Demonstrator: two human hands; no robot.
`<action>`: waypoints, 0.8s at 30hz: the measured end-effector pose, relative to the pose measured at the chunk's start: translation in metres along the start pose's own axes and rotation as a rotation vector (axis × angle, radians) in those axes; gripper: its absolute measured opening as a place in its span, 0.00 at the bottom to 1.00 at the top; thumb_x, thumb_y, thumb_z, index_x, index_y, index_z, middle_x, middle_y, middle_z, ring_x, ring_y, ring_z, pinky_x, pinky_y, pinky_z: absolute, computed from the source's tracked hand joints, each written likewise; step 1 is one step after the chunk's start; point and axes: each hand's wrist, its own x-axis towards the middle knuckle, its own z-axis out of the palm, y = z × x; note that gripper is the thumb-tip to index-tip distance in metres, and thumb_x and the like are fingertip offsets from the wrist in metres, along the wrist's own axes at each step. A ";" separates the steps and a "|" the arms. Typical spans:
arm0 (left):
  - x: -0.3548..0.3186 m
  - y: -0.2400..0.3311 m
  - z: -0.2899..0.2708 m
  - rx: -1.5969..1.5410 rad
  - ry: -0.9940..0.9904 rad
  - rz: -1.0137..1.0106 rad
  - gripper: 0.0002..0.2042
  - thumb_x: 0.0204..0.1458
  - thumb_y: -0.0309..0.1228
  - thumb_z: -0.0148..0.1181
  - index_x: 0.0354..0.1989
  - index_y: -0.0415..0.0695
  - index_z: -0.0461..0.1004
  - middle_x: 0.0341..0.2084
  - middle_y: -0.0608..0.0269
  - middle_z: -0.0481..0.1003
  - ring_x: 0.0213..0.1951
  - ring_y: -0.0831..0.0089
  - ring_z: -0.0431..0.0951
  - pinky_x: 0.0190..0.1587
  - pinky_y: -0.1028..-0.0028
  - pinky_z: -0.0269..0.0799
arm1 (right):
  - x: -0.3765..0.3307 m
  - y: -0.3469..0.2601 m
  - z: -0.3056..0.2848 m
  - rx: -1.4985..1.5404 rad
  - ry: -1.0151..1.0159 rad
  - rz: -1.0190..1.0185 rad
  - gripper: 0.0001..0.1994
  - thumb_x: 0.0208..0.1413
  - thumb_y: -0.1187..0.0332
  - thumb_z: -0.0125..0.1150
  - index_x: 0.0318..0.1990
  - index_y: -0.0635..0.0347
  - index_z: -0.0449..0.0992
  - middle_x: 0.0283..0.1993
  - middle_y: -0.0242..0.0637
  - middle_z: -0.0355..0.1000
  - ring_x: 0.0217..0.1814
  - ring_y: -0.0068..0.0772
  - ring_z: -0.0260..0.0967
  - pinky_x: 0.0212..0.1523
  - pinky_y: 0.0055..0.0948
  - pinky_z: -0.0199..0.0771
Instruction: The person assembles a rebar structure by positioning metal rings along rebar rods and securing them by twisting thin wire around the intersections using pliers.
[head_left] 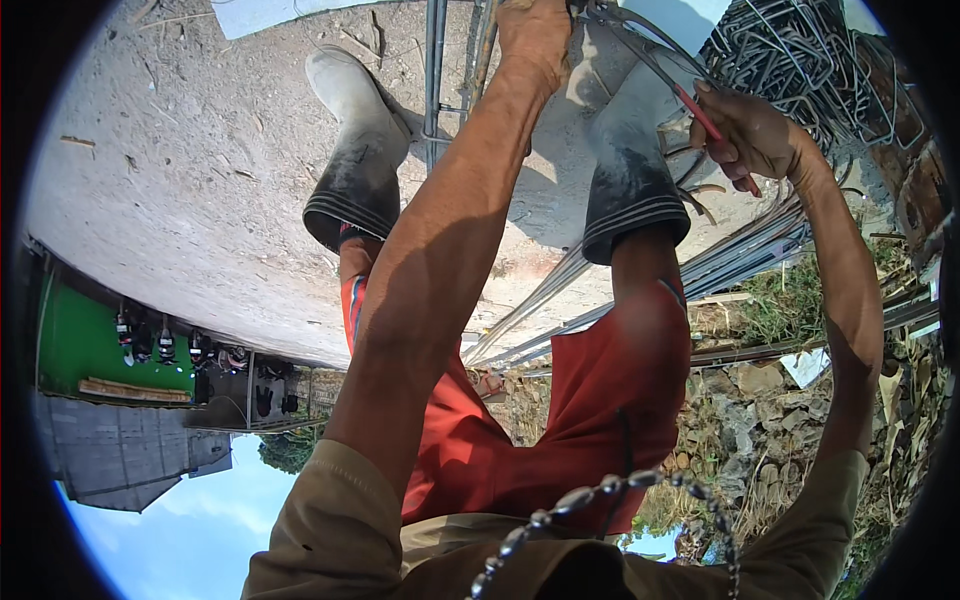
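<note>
Here we were bent far over, so the ground filled the upper part of the view and the sky the lower. Our left hand (535, 35) was closed around the steel rods (435, 70) that ran up between our two rubber boots; the fingers themselves were cut off by the top edge, so we could not tell exactly how they lay. Our right hand (750, 135) was curled shut on a red-handled tool (705, 120), whose thin metal end (640, 50) reached up and to the left toward the spot where the left hand held the rods. The two hands were near each other but apart.

We stood on a pale concrete floor (200, 170), the left boot (360, 150) just beside the rods and the right boot (630, 170) on their other side. Behind the right hand lay a heap of bent steel stirrups (800, 60), close to the hand's knuckles. A bundle of long straight bars (740, 250) lay across the ground under the right forearm, running toward rubble and dry leaves (760, 420). Our red shorts (590, 420) and tan sleeves (330, 520) filled the lower middle, with a beaded chain (600, 490) hanging in front of them.
</note>
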 end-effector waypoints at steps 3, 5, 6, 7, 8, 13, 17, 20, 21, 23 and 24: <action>0.006 0.003 -0.004 -0.059 -0.026 -0.029 0.16 0.55 0.40 0.53 0.36 0.36 0.68 0.21 0.64 0.71 0.27 0.75 0.71 0.31 0.75 0.67 | 0.011 0.025 -0.002 0.119 -0.295 -0.154 0.28 0.60 0.44 0.38 0.36 0.66 0.69 0.11 0.26 0.56 0.06 0.14 0.51 0.05 0.14 0.51; 0.004 0.008 -0.005 -0.081 -0.047 -0.049 0.16 0.55 0.40 0.53 0.36 0.36 0.68 0.20 0.65 0.70 0.26 0.75 0.70 0.31 0.76 0.67 | 0.018 0.040 -0.003 0.437 -0.368 -0.277 0.24 0.57 0.49 0.50 0.38 0.66 0.67 0.10 0.22 0.54 0.05 0.12 0.47 0.03 0.12 0.47; 0.005 0.011 -0.004 -0.096 -0.055 -0.051 0.16 0.55 0.40 0.53 0.36 0.36 0.68 0.20 0.65 0.70 0.26 0.76 0.70 0.31 0.76 0.67 | 0.019 0.041 -0.010 0.452 -0.362 -0.446 0.20 0.55 0.55 0.55 0.39 0.66 0.67 0.09 0.22 0.53 0.04 0.11 0.47 0.03 0.12 0.47; 0.005 0.012 -0.007 -0.105 -0.063 -0.059 0.17 0.55 0.41 0.53 0.36 0.36 0.68 0.20 0.65 0.70 0.26 0.76 0.70 0.30 0.76 0.67 | 0.017 0.035 -0.006 0.390 -0.274 -0.467 0.16 0.52 0.60 0.58 0.38 0.65 0.67 0.08 0.22 0.53 0.04 0.11 0.47 0.03 0.13 0.47; 0.005 0.013 -0.006 -0.123 -0.074 -0.069 0.17 0.54 0.41 0.54 0.36 0.36 0.68 0.20 0.65 0.70 0.25 0.76 0.70 0.30 0.76 0.66 | 0.012 0.031 -0.002 0.327 -0.176 -0.478 0.13 0.49 0.66 0.61 0.36 0.65 0.67 0.07 0.22 0.52 0.03 0.11 0.47 0.03 0.13 0.47; 0.004 0.021 -0.016 -0.285 -0.115 -0.148 0.18 0.54 0.42 0.54 0.36 0.35 0.68 0.18 0.66 0.70 0.24 0.78 0.70 0.29 0.77 0.66 | -0.002 0.055 0.006 0.312 -0.259 -0.265 0.06 0.47 0.74 0.60 0.31 0.65 0.70 0.08 0.22 0.53 0.04 0.10 0.48 0.04 0.15 0.43; -0.022 0.039 -0.011 -0.303 0.092 -0.131 0.19 0.54 0.43 0.54 0.36 0.35 0.67 0.17 0.67 0.69 0.23 0.79 0.69 0.28 0.78 0.66 | -0.044 0.117 0.031 0.602 -0.319 -0.374 0.29 0.55 0.69 0.55 0.59 0.76 0.52 0.05 0.25 0.53 0.03 0.13 0.49 0.05 0.15 0.41; -0.075 0.044 0.005 -0.322 0.395 0.156 0.20 0.52 0.40 0.58 0.48 0.38 0.70 0.29 0.62 0.73 0.33 0.77 0.69 0.33 0.76 0.66 | -0.064 0.144 0.064 0.681 -0.507 -0.473 0.25 0.65 0.62 0.35 0.61 0.73 0.49 0.04 0.25 0.50 0.02 0.12 0.43 0.04 0.15 0.40; -0.100 0.059 0.004 -0.492 0.162 -0.035 0.21 0.52 0.40 0.58 0.50 0.38 0.69 0.30 0.62 0.73 0.35 0.77 0.69 0.35 0.75 0.68 | -0.072 0.136 0.086 0.955 -0.346 -0.330 0.25 0.65 0.62 0.33 0.62 0.73 0.48 0.04 0.25 0.50 0.02 0.13 0.43 0.04 0.15 0.41; -0.141 0.081 -0.004 -0.913 -0.226 -0.383 0.22 0.53 0.39 0.58 0.53 0.39 0.67 0.32 0.61 0.74 0.38 0.75 0.72 0.37 0.73 0.71 | -0.078 0.132 0.112 0.867 0.020 -0.129 0.25 0.65 0.61 0.32 0.62 0.72 0.49 0.04 0.25 0.50 0.03 0.13 0.43 0.04 0.17 0.42; -0.153 0.082 -0.007 -1.161 -0.392 -0.558 0.22 0.53 0.38 0.57 0.53 0.39 0.66 0.33 0.61 0.74 0.39 0.74 0.73 0.36 0.73 0.73 | -0.074 0.138 0.115 0.444 0.147 0.024 0.25 0.65 0.60 0.33 0.61 0.72 0.51 0.05 0.25 0.50 0.03 0.13 0.43 0.05 0.17 0.43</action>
